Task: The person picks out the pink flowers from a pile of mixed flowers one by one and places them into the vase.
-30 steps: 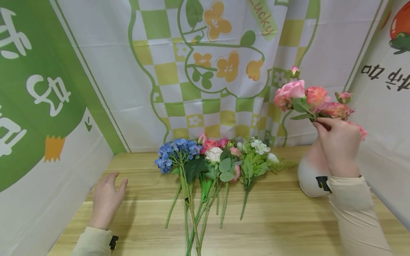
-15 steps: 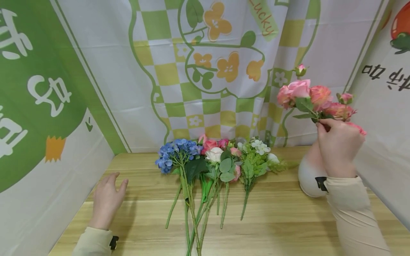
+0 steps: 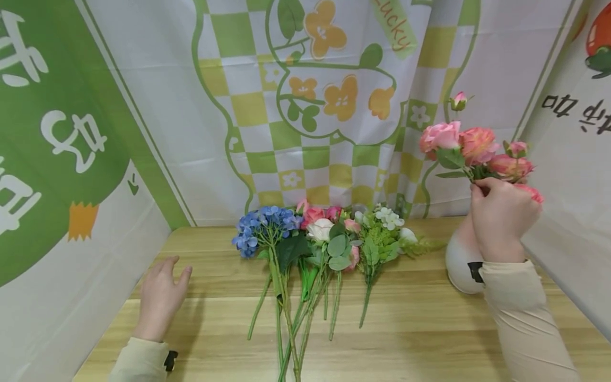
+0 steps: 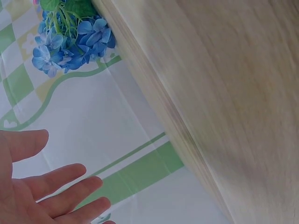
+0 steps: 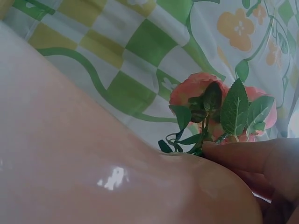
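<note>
Checkered green-and-yellow cloth point(image 3: 329, 159) hung behind the wooden table point(image 3: 410, 339), and the action was all at the right end! Up stood the vase point(image 3: 462, 262), the pink flowers point(image 3: 477, 144) massed above it, and the right hand point(image 3: 507, 217) was among them, thumb and forefinger pinched close on the stems just under the blooms. It looked like the settling step, flowers being adjusted at the vase's mouth, though how deep the stems sat couldn't be told. Next, it seemed, called for a light touch: level the spray, then ease off the pinch. And the change from a second earlier? Small but neat: the topmost bud point(image 3: 459, 101) had swung rightward, while the wrist below had edged left. Far side, the left hand point(image 3: 160, 300) stayed put, fingers loosely spread, holding nothing. Blue hydrangea point(image 3: 267, 225), white rose point(image 3: 320, 229) and leafy greenery point(image 3: 374, 246) lay unmoved mid-table.
</note>
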{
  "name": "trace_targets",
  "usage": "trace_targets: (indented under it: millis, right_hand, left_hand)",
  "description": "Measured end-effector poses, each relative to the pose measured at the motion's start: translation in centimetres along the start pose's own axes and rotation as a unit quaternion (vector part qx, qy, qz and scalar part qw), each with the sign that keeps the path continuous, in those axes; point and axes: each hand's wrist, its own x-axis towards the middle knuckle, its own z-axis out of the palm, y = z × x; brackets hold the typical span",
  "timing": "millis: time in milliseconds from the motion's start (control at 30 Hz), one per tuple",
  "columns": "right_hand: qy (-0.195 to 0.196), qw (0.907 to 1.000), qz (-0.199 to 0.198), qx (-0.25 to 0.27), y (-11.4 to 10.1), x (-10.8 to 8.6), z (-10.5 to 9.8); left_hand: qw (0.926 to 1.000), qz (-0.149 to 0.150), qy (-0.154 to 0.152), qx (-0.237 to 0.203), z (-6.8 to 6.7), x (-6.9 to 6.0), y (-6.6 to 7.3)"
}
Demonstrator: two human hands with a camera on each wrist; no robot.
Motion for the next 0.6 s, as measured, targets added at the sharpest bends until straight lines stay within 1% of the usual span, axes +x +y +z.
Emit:
trace_targets:
  millis: [233, 433, 600]
  right_hand:
    - [-0.015, 0.9998, 0.013, -0.007, -0.06, 0.17, 0.0]
    - [-0.036, 0.9991, 0.02, -0.006, 0.1, 0.22, -0.19]
    - [-0.042, 0.9988, 0.023, -0.001, 0.13, 0.15, -0.44]
  left_hand:
    - [1.0, -0.006, -0.007, 0.004, 0.03, 0.04, 0.22]
    - [0.9999, -0.001, -0.01, 0.005, 0.11, 0.09, 0.39]
    - [0.9999, 0.001, -0.01, 0.008, 0.15, 0.02, 0.51]
